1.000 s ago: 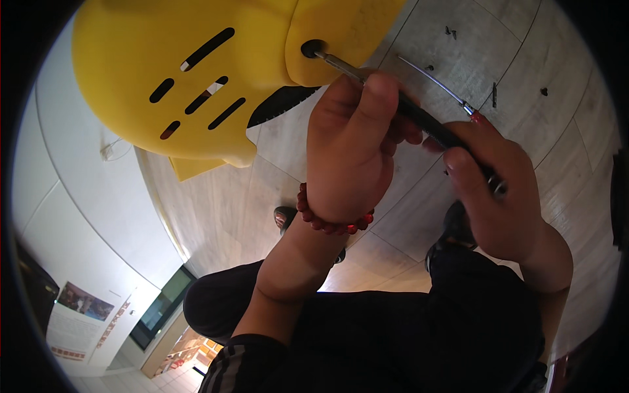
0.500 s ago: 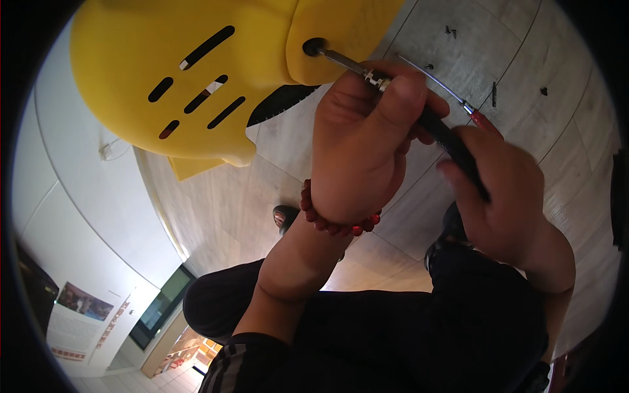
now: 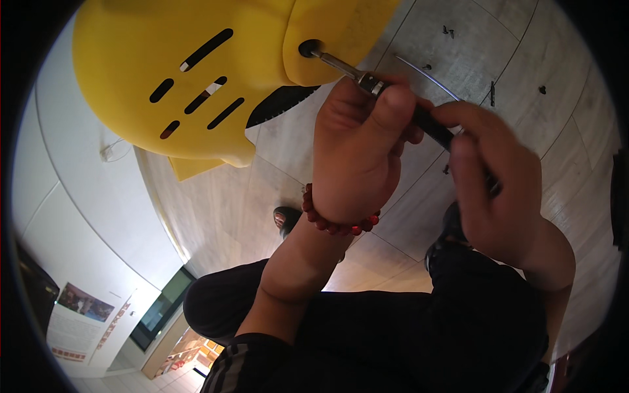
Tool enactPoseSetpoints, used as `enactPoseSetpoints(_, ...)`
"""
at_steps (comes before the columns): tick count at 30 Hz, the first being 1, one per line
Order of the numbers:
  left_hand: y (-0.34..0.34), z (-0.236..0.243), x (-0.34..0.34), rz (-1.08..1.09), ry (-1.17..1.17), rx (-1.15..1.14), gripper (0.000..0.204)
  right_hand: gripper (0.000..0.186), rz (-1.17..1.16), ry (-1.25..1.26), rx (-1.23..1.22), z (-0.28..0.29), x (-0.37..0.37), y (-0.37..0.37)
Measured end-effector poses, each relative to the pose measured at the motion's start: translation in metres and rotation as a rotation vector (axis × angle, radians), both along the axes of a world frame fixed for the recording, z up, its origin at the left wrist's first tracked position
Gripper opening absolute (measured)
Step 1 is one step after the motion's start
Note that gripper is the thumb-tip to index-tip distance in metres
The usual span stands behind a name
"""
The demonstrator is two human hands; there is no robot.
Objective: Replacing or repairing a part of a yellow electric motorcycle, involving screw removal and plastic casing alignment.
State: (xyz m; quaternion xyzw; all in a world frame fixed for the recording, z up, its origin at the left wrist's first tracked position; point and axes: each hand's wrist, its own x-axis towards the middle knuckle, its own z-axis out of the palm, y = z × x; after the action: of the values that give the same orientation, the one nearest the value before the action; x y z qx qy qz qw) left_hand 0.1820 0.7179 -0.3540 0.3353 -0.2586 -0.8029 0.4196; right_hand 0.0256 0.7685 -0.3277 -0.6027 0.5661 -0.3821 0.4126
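A black-handled screwdriver point(image 3: 339, 65) slants up and left, its silver shaft reaching into a dark round hole point(image 3: 308, 48) in a yellow plastic shell point(image 3: 124, 46). The tip is hidden inside the hole. My left hand point(image 3: 360, 154), with a red bead bracelet at the wrist, is closed round the tool near its collar. Farther back, my right hand point(image 3: 501, 190) grips the black handle between thumb and fingers. Beyond my hands on the floor lies a second screwdriver's thin metal shaft point(image 3: 429, 80); its other end is hidden behind my right hand.
Several dark screws point(image 3: 449, 31) lie scattered on the grey wood-look floor point(image 3: 282, 150), along with a thin black rod point(image 3: 493, 93). A white curved wall or cabinet side point(image 3: 85, 203) runs along the left. My shoe point(image 3: 286, 219) and dark-clothed knees are close below my hands.
My right hand has shifted its fingers round the screwdriver handle and now covers the other screwdriver's red handle. The collar looks turned. The left hand and yellow shell have barely moved.
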Motion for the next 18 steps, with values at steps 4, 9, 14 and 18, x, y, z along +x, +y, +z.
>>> enactPoseSetpoints(4, -0.003, 0.01, -0.003, 0.062, -0.05, -0.033, 0.022, 0.028, -0.156, -0.958, 0.848, 0.022, -0.004, -0.009)
enactPoseSetpoints(9, -0.006, 0.016, 0.003, 0.068, -0.047, 0.044, 0.021, 0.028, -0.045, -0.77, 0.666, 0.009, -0.006, -0.005)
enactPoseSetpoints(14, -0.017, -0.005, 0.013, -0.126, 0.2, -0.137, 0.027, 0.045, 0.102, 0.344, -0.313, -0.004, -0.005, 0.002)
enactPoseSetpoints(18, -0.008, 0.01, -0.003, 0.047, 0.017, -0.037, 0.018, 0.032, 0.042, 0.007, -0.064, -0.003, 0.004, 0.005)
